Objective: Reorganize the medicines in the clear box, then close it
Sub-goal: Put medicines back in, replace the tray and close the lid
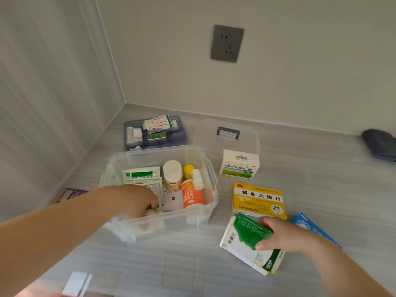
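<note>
The clear box [199,213] stands open on the floor. Inside it are green and white sachets [141,174], a white bottle [172,174], a yellow-capped bottle [189,169] and an orange vitamin bottle [191,197]. My left hand [137,200] reaches into the box's near left corner, its fingers curled among the sachets; what it grips is hidden. My right hand [276,234] holds a green and white medicine box [244,239] just above the floor, to the right of the clear box. The clear lid [227,136] with a blue handle lies behind.
A blue tray [154,133] holding small packets sits behind the clear box. A white and green carton [239,166], a yellow carton [259,200] and a blue packet [310,228] lie at the right. Walls meet at the far left corner. A dark cloth [380,144] lies far right.
</note>
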### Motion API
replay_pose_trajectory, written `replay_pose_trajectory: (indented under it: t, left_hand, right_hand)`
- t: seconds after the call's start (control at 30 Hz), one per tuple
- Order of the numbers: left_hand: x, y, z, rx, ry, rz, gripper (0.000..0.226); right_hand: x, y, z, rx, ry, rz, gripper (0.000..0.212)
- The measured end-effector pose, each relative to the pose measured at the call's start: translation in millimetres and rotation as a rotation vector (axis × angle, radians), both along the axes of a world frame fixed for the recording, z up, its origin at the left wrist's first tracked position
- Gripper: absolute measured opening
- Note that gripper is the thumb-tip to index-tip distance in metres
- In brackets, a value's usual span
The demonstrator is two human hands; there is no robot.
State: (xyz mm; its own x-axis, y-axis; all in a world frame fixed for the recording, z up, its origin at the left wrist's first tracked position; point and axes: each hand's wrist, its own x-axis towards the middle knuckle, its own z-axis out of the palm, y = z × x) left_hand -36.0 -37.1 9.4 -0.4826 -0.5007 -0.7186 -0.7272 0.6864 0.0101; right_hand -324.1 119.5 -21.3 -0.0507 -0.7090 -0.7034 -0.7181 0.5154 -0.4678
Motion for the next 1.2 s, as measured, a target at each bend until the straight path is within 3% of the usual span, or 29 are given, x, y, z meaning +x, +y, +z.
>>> replay_pose_trajectory:
  t: [0.27,0.37,0.57,0.67,0.77,0.83,0.9,1.0,1.2]
  left_hand:
    - [-2,-7,-7,0.041,0.011,-0.081,0.035]
    - [2,-15,3,0.029,0.155,0.005,0.044]
    - [14,-39,26,-0.359,0.39,-0.022,0.05]
    - [25,-43,27,-0.392,0.489,0.001,0.052]
    - [38,-43,26,-0.432,0.678,0.134,0.065]
    - [48,-40,22,-0.438,0.831,0.192,0.075]
    - [55,-37,17,-0.434,0.922,0.226,0.078]
    - [61,-35,11,-0.408,1.017,0.326,0.079]
    - [59,-36,2,-0.481,1.0,0.337,0.065]
  right_hand:
    - [-6,0,27,-0.077,-0.146,-0.127,0.029]
    - [-13,-3,49,-0.146,-0.195,-0.115,0.032]
    - [-2,-41,118,-0.253,-0.266,0.044,0.04]
    - [33,-73,134,-0.38,-0.212,0.106,0.01]
    - [78,-103,135,-0.506,0.006,0.275,0.015]
    - [106,-118,129,-0.521,0.117,0.418,0.005]
    - [127,-128,116,-0.501,0.207,0.542,0.021]
    - [148,-137,88,-0.417,0.265,0.659,0.029]
    - [177,-149,34,-0.115,0.106,0.694,0.029]
